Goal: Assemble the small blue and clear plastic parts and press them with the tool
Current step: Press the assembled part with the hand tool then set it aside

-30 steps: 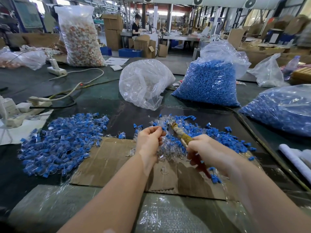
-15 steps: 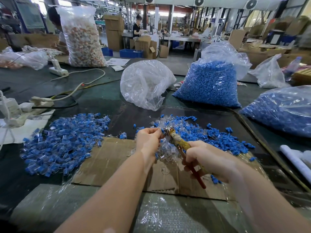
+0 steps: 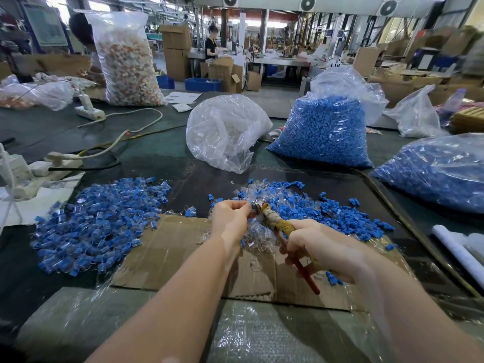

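Left hand [image 3: 230, 218] is pinching a small part against the pliers [image 3: 272, 221] tip — right hand [image 3: 322, 247] is gripping the handles, tool axis running near-right to far-left.

R hand [image 3: 322, 247] gripping pliers [image 3: 275, 221], L hand [image 3: 230, 218] pinching part

Two hands are showing, one pair of pliers [image 3: 277, 224], two bags of blue pieces, one bag of clear pieces [image 3: 225, 132], two loose heaps, one cardboard sheet [image 3: 167, 252].
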### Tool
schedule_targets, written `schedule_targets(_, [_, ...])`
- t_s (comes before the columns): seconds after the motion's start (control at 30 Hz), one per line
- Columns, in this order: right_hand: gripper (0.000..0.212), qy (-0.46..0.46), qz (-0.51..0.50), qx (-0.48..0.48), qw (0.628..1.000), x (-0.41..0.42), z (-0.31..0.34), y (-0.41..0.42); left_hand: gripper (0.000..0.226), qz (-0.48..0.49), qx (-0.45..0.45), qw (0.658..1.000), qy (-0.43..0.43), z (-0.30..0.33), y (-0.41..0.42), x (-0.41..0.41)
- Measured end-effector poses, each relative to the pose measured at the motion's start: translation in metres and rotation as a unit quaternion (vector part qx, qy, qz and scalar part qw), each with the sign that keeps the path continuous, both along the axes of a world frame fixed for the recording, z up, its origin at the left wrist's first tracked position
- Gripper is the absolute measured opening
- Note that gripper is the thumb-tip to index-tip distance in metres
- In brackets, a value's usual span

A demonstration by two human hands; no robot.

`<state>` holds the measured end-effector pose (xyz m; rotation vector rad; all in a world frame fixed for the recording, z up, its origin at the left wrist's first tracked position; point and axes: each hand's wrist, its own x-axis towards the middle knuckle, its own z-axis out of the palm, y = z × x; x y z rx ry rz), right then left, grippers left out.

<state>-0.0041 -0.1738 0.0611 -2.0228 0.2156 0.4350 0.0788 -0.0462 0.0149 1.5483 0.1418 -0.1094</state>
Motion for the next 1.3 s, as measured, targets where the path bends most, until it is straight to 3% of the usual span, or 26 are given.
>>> schedule_targets(0.4, [0.014, -0.035, 0.023, -0.113, 0.993, -0.005, 0.001, 0.006, 0.014, -0.007, -0.044, 0.999, 0.029, -0.007, -0.004, 0.0])
schedule_targets(0.53, [0.019, -0.052, 0.015, -0.101, 0.993, -0.004, -0.005, 0.006, 0.01, 0.001, -0.051, 0.998, 0.024, -0.006, -0.003, 0.001])
schedule_targets(0.6, [0.015, -0.049, 0.0, -0.051, 0.998, -0.004, -0.004, 0.004, 0.01, 0.005, -0.061, 0.998, 0.024, -0.005, 0.0, 0.001])
schedule_targets(0.7, [0.039, -0.035, -0.053, 0.024, 0.998, -0.004, -0.004, -0.002, 0.008, 0.012, -0.024, 1.0, -0.013, -0.005, 0.013, 0.002])
schedule_targets(0.8, [0.048, -0.096, -0.115, -0.035, 0.988, 0.002, -0.012, -0.011, 0.007, 0.063, 0.061, 0.994, -0.06, -0.007, 0.039, 0.01])
schedule_targets(0.87, [0.055, -0.133, -0.162, -0.124, 0.97, 0.009, -0.021, -0.025, 0.008, 0.122, 0.167, 0.974, -0.093, -0.011, 0.063, 0.019])
schedule_targets(0.97, [0.068, -0.116, -0.188, -0.314, 0.923, 0.019, -0.035, -0.052, 0.018, 0.172, 0.317, 0.926, -0.116, -0.019, 0.095, 0.03])
schedule_targets(1.13, [0.061, -0.078, -0.196, -0.418, 0.884, 0.022, -0.052, -0.074, 0.03, 0.131, 0.447, 0.879, -0.1, -0.031, 0.112, 0.032])
schedule_targets(1.2, [0.06, -0.073, -0.181, -0.457, 0.868, 0.022, -0.058, -0.079, 0.03, 0.105, 0.463, 0.87, -0.133, -0.03, 0.102, 0.027])
schedule_targets(1.3, [0.061, -0.082, -0.168, -0.499, 0.846, 0.021, -0.065, -0.08, 0.015, -0.015, 0.385, 0.9, -0.204, -0.023, 0.077, 0.014])
